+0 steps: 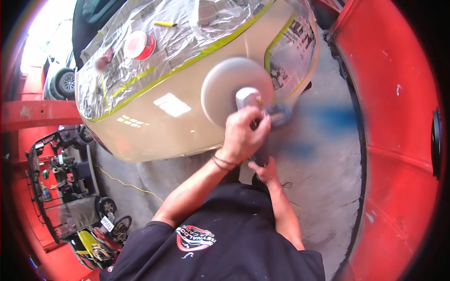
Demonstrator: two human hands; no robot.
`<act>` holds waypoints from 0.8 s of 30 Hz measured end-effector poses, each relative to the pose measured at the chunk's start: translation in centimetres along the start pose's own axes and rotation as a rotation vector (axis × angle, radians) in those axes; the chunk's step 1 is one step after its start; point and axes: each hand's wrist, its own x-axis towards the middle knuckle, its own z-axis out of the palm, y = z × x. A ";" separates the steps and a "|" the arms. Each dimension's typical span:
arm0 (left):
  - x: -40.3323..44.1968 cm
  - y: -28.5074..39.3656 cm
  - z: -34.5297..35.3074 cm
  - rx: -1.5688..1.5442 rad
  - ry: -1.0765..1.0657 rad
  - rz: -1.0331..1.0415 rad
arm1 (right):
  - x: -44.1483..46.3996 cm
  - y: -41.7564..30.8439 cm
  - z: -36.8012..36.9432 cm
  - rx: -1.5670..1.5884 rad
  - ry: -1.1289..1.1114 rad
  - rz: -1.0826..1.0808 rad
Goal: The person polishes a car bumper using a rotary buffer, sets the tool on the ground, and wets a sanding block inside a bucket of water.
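Note:
A polisher (248,97) with a round pale pad (219,93) is over the cream, glossy car panel (154,126); pad contact is hard to judge. Behind its silver head, my left hand (243,131) is closed on the tool. Lower down, my right hand (265,171) grips the dark rear body, its fingers partly hidden. Plastic and paper sheeting (187,40), edged with yellow-green tape (206,52), covers the upper car. On it lie a red-and-white round container (140,45), a yellow cutter (165,24) and a blurred pinkish item (104,60).
A red wall (393,93) curves along the right. At left are a red beam (37,114), a dark framed vehicle (65,187) and a motorcycle (121,226). A yellow cord (124,182) crosses the grey floor (328,187). Blue blurs appear right of the polisher.

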 end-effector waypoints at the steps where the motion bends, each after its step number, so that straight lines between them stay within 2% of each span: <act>1: -1.6 -0.5 1.1 0.000 -0.035 0.014 | -1.4 2.1 -0.4 0.019 0.000 0.004; 3: -4.3 -0.3 3.0 0.014 -0.120 -0.017 | -3.7 4.5 -1.6 0.080 -0.058 0.137; 6: -6.5 0.1 5.0 0.026 -0.222 -0.106 | -6.2 6.6 -2.7 0.109 -0.049 0.168; 8: -6.6 0.3 5.4 0.074 -0.175 -0.067 | -6.1 6.4 -2.9 0.152 -0.049 0.194; 12: -6.9 1.9 5.5 0.219 -0.343 -0.092 | -6.3 8.5 -2.1 0.204 -0.166 0.295; 15: -9.1 1.0 7.9 0.255 -0.409 -0.091 | -8.4 10.8 -0.9 0.422 -0.099 0.123; 18: -10.3 -0.2 11.8 0.268 -0.515 -0.087 | -10.1 11.2 -1.7 0.567 -0.073 0.217; 20: -9.9 -1.0 14.9 0.212 -0.575 -0.054 | -10.7 14.0 -2.3 0.583 -0.008 0.183; 22: -8.8 -2.5 18.3 0.201 -0.687 0.065 | -10.3 13.6 -3.0 0.611 0.026 0.263; 24: -7.6 -4.2 22.3 0.380 -0.849 0.146 | -10.3 15.3 -2.8 0.753 0.135 0.270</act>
